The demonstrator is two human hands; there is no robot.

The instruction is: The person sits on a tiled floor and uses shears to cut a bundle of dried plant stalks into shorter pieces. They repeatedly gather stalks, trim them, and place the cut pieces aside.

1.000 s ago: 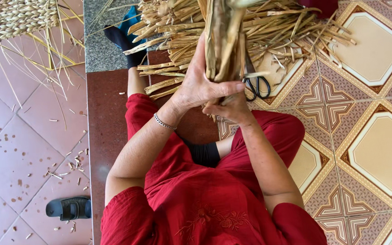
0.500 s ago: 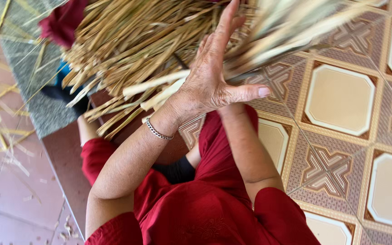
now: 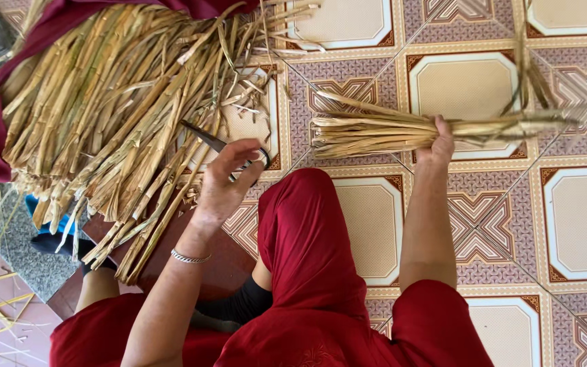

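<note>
Dry straw bundle (image 3: 382,132) is gripped tight in the right hand (image 3: 439,146) above the patterned tiled floor (image 3: 579,211), while the left hand (image 3: 229,180), fingers half curled, touches black scissors (image 3: 222,146) beside the big straw pile (image 3: 117,129).

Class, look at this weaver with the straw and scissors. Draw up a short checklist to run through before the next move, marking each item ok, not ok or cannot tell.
1. Right hand grips the straw bundle firmly: ok, fingers wrapped round it.
2. Left hand has the scissors: ok, fingers rest on the handles.
3. Scissor blades open: cannot tell, only one dark blade shows.
4. Bundle ends even: not ok, the cut ends look ragged.
5. Loose straw pile kept clear of the bundle: ok, a stretch of tiled floor lies between.
</note>
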